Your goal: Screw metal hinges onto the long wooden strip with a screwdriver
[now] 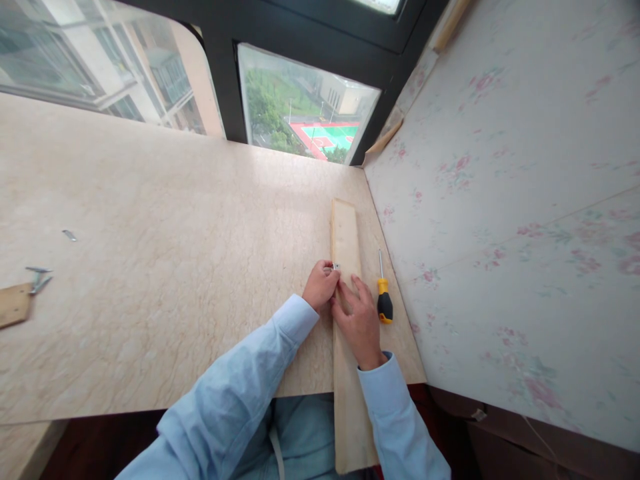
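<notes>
A long, pale wooden board (pixel 346 233) lies on the stone-patterned sill, its near end jutting past the edge over my lap. My left hand (pixel 321 285) is closed at the board's left edge, pinching a small metal bracket (pixel 337 267) against it. Just below the bracket, my right hand (pixel 359 320) rests on the board with its fingers apart, the thumb near the left edge. Its fingertips come close to my left fingers; whether they hold anything tiny is hidden. To the right of the board lies a screwdriver (pixel 384 300) with a yellow and black handle, its shaft pointing away.
On the sill (pixel 165 267) at far left lie a small wooden piece (pixel 14 305), several metal parts (pixel 40 280) beside it, and a single metal piece (pixel 69 235). A flower-patterned wall (pixel 500 233) bounds the right side. Dark-framed windows (pixel 310 100) stand at the back.
</notes>
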`<state>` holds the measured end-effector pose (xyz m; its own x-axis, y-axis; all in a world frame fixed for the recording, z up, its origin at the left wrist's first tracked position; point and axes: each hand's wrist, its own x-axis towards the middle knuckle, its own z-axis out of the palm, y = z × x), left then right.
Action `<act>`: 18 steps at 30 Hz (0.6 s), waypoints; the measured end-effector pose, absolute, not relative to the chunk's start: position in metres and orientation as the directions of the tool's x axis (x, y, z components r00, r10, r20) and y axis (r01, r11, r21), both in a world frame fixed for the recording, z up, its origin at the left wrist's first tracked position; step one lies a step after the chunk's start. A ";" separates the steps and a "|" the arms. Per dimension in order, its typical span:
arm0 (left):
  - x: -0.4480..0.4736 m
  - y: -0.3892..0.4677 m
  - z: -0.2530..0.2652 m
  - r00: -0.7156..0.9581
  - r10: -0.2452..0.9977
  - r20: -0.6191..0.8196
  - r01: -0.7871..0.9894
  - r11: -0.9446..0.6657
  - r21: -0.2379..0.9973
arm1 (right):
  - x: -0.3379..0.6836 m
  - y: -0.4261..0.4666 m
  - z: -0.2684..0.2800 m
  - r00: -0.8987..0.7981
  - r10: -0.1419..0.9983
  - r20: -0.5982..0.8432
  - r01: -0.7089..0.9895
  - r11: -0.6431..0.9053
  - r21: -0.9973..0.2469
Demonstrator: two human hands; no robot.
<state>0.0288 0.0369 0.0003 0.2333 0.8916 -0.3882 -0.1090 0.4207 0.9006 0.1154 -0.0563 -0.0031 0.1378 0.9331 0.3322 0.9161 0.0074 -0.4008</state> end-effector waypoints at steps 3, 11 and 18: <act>0.029 0.037 0.000 0.234 0.890 -0.391 -0.117 0.425 0.898 | 0.116 -0.056 -0.004 0.139 0.931 0.338 0.915 0.009 -0.403; 0.029 0.037 -0.001 0.236 0.887 -0.397 -0.098 0.428 0.899 | 0.115 -0.056 -0.004 0.141 0.926 0.349 0.915 0.013 -0.403; 0.029 0.037 -0.001 0.240 0.890 -0.386 -0.116 0.422 0.899 | 0.116 -0.056 -0.004 0.132 0.930 0.343 0.919 0.015 -0.394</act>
<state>0.0288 0.0369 -0.0011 0.2402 0.8905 -0.3865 -0.1163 0.4216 0.8993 0.1155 -0.0563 -0.0038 0.1324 0.9298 0.3434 0.9191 0.0146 -0.3936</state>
